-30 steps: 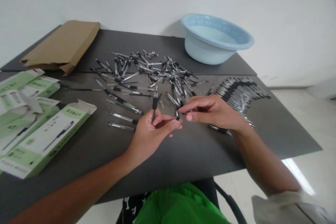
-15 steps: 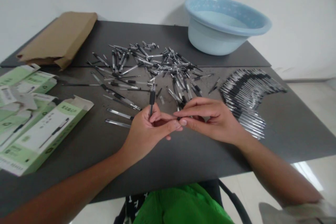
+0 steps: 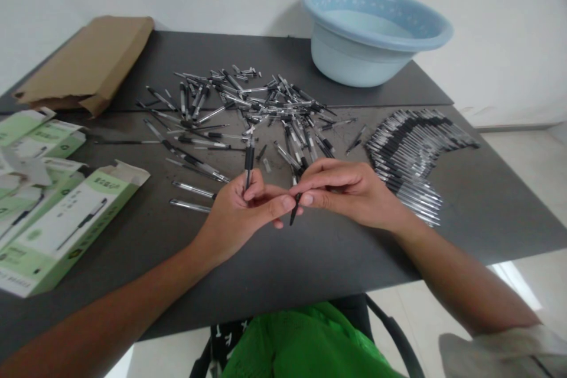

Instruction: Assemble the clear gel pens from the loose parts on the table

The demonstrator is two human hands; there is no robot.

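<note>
My left hand [image 3: 241, 207] is closed around the lower end of a clear pen with a black grip [image 3: 249, 155], which stands nearly upright between its fingers. Its thumb and fingertips also meet a small, narrow black pen part [image 3: 294, 211] that points downward. From the other side, my right hand [image 3: 349, 192] pinches the top of this part between thumb and fingers. Just beyond the hands lies a loose heap of pens, barrels and refills [image 3: 266, 100]. To the right, many pens lie side by side in a curved row [image 3: 401, 150].
A light blue basin [image 3: 358, 59] stands at the back right of the dark table [image 3: 248, 289]. A brown paper package [image 3: 93, 59] lies at the back left. Green and white pen boxes [image 3: 84, 218] are piled at the left. A chair armrest [image 3: 394, 331] shows below the table edge.
The small black part now shows pointing downward between my fingertips; before, it was mostly hidden. The whole view has shifted slightly, and the upright pen remains in my left hand.
</note>
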